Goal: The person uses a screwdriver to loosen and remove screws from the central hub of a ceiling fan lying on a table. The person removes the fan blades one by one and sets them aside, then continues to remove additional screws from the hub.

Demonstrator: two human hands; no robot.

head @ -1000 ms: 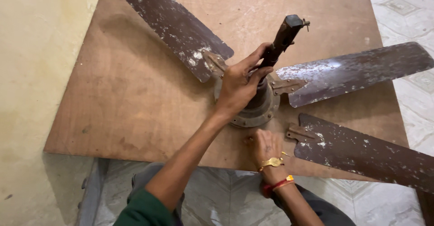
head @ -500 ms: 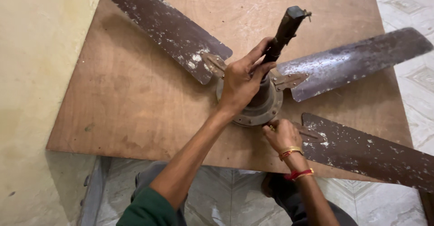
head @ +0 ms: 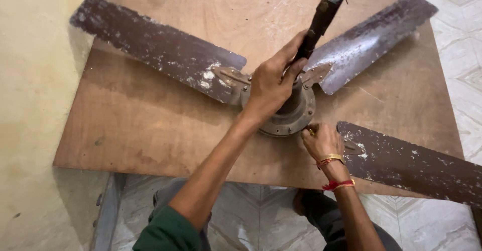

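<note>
Starting at the left: yellowish wall (head: 35, 130), then a brown plywood board (head: 125, 125) lying flat as the work surface. An old ceiling fan sits on the board with its down rod pointing up. Left blade (head: 155, 47) is dark brown with flaking paint, running out to the upper left from a metal bracket (head: 230, 75) at the hub. Motor hub (head: 293, 118) is at the board's centre, round, rusty, flange visible at its lower edge. Left hand (head: 271, 85) is on top of the hub, fingers curled around the base of the down rod (head: 319, 22), gripping it; the rod tilts up and to the right. Upper right blade (head: 366, 42) is still bracketed to the hub and angles toward the board's far corner. Right hand (head: 324, 141) is just below and right of the hub, fingers pinched narrow at the flange edge on something small and brass-coloured; cannot tell what. Wrist carries a gold bangle and red thread. Lower right blade (head: 411, 163) lies just beside that hand, its root near the hub, its tip overhanging the board above a tiled floor (head: 457, 75).
</note>
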